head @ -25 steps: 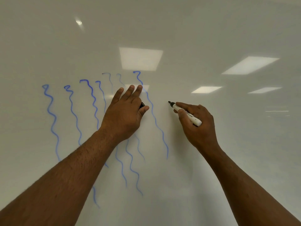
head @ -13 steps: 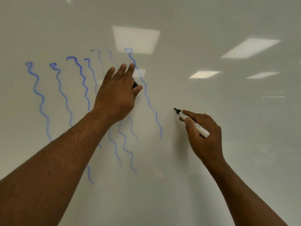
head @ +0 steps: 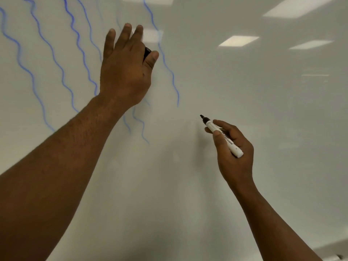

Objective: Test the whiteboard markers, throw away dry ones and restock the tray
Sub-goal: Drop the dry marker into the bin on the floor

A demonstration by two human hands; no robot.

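- Head view: right hand (head: 233,153) grasps an uncapped marker (head: 221,136), its tip low and right of the blue squiggles (head: 169,72) on the whiteboard (head: 263,110).
- Left hand (head: 126,68) lies on the squiggles with fingers extended, a dark cap (head: 147,51) tucked under its thumb.
- Risks: the palm may smear wet ink; a light stroke could misjudge the marker as dry.
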